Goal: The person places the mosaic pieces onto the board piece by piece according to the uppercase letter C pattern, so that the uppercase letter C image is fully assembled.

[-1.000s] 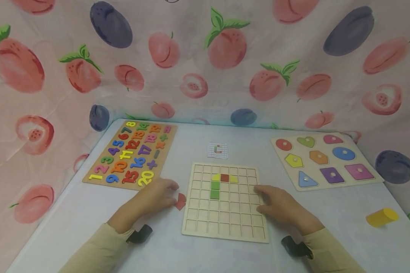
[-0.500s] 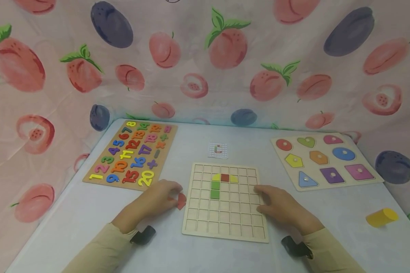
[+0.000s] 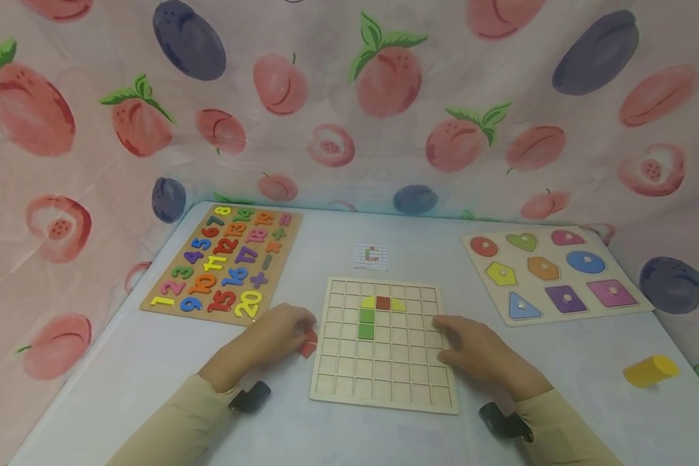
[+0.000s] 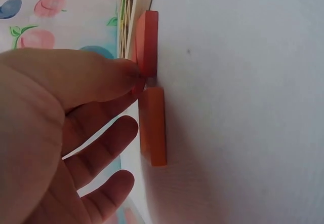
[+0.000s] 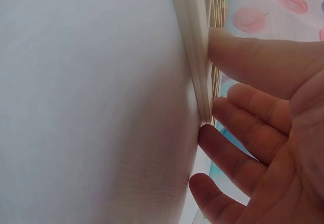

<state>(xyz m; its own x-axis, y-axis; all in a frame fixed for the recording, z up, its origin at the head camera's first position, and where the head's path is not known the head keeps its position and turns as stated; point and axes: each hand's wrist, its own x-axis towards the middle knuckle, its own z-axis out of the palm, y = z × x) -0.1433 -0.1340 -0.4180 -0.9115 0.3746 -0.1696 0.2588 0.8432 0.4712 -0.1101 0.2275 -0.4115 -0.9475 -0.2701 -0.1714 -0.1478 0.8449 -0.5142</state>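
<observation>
One number board sits far left, with twenty numbers and five signs on it. Next is the left hand, one of two hands, each with a black device at the wrist. Its thumb and index tips look like they're pinching a red piece, tho the contact is mostly hidden; the other fingers sit apart from it. There are at least two red pieces on the table, right at those fingertips and just beside the left edge of the grid board. In the left wrist view, one block lies above the fingertips and one below.

One grid board is in the middle, holding five tiles: two green tiles, two yellow tiles and one red tile between the yellows. One small printed card lies behind it.

The right hand has its fingers spread, thumb against the board's right edge. Then one shape board with nine shapes, and one yellow cylinder nearer the front.
</observation>
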